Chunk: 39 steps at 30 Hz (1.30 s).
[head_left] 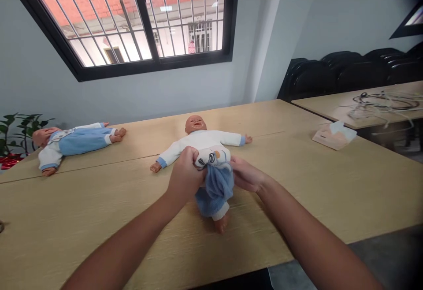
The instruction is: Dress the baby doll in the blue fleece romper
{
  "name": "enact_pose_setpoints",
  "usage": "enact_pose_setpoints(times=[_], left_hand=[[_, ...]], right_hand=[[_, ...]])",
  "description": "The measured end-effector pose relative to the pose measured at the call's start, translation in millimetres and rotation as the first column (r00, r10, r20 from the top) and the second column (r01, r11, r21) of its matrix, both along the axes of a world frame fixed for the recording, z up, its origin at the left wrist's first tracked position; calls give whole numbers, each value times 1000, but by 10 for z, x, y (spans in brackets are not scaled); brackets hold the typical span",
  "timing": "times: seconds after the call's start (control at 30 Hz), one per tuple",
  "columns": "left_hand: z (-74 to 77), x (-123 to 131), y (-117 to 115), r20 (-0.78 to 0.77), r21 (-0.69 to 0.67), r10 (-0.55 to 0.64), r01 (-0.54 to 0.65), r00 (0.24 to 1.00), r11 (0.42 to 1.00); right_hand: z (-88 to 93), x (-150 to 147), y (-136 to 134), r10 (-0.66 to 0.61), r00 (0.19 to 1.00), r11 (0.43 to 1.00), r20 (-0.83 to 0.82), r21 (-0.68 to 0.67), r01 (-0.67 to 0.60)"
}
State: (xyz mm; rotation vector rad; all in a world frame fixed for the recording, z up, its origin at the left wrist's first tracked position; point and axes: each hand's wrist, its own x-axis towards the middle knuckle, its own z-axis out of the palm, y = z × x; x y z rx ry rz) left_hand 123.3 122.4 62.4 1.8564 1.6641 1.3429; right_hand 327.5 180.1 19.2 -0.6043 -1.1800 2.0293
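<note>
A baby doll [213,139] lies on its back, head away from me, in a white top with blue cuffs. Bunched blue trousers [220,182] cover its lower body, and one bare foot [221,224] shows below a white cuff. At the waist is a white patterned section [218,157] of the doll's clothes. My left hand [185,173] is closed on the clothes at the left side of this section. On the opposite side, my right hand [247,174] has its fingers closed at the edge of the clothes, the fingertips partly hidden behind the fabric.
A second doll [84,141] in blue and white lies at the left of the wooden table [297,184]. On the right stands an open tissue packet or small box [334,135]. Coiled cables [386,105] lie on another table, with stacked black chairs [346,72] behind.
</note>
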Motion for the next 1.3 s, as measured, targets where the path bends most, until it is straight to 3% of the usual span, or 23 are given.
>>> enact_pose_setpoints(times=[0.23,0.37,0.5,0.8,1.0,1.1,1.3], left_hand=[[-48,-8,31,247,47,-164,157,955,987],[-76,-35,39,12,166,-357,350,934,922],[-85,-54,30,-179,225,-411,444,894,867],[-189,-20,52,-342,262,-371,467,863,845],[-329,-113,205,-349,260,-369,467,862,845],[-372,-107,234,-374,329,-300,428,878,842],[-389,-27,138,-441,565,-52,323,896,759]], right_hand=[[-14,-158,64,-319,948,946,22,69,316],[2,-197,71,-413,910,904,17,132,408],[31,-211,52,-419,908,899,-1,137,415],[42,-241,-6,-490,871,869,18,78,488],[58,-214,-25,-403,915,914,-4,33,403],[26,-199,-20,-361,932,932,6,37,361],[41,-90,-3,-226,972,971,64,99,219]])
